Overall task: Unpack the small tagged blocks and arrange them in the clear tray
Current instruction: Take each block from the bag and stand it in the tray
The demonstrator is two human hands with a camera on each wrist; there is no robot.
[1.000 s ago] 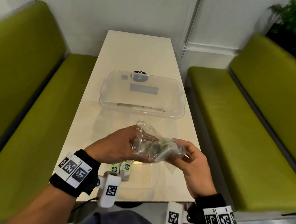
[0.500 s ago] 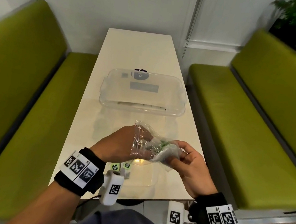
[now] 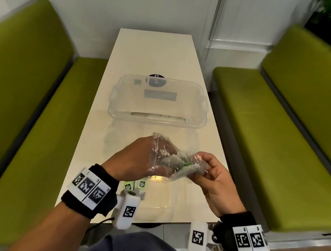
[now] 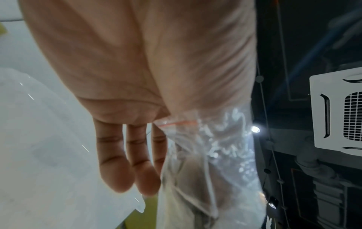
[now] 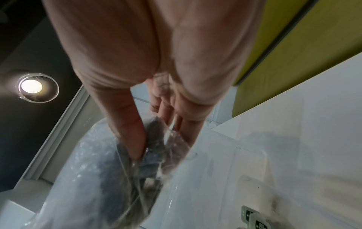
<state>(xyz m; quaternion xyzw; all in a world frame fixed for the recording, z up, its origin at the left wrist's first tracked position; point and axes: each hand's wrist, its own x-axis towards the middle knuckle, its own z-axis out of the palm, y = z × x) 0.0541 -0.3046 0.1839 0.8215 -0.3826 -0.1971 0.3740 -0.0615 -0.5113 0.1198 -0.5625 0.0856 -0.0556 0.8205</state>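
A crinkled clear zip bag (image 3: 176, 161) hangs between both hands over the table's near end. Small blocks, one with a green tag (image 3: 187, 165), show through its right end. My left hand (image 3: 166, 153) reaches into the bag's mouth. In the left wrist view three fingers (image 4: 127, 162) stay straight outside the bag (image 4: 205, 155), and the film hides thumb and forefinger. My right hand (image 3: 203, 170) pinches the bag's closed end (image 5: 117, 170) around the blocks. Below lies a shallow clear tray (image 3: 161, 202) holding two green-tagged blocks (image 3: 128, 185) (image 3: 141, 184).
A deeper clear tub (image 3: 156, 121) stands mid-table, with a dark round sticker (image 3: 157, 76) behind it. Green benches (image 3: 23, 102) (image 3: 278, 132) flank the narrow white table (image 3: 154, 54). The tray sits close to the table's front edge.
The bag has been squeezed smaller between the hands, and a green tag now shows through it. Both hands have stayed over the near tray.
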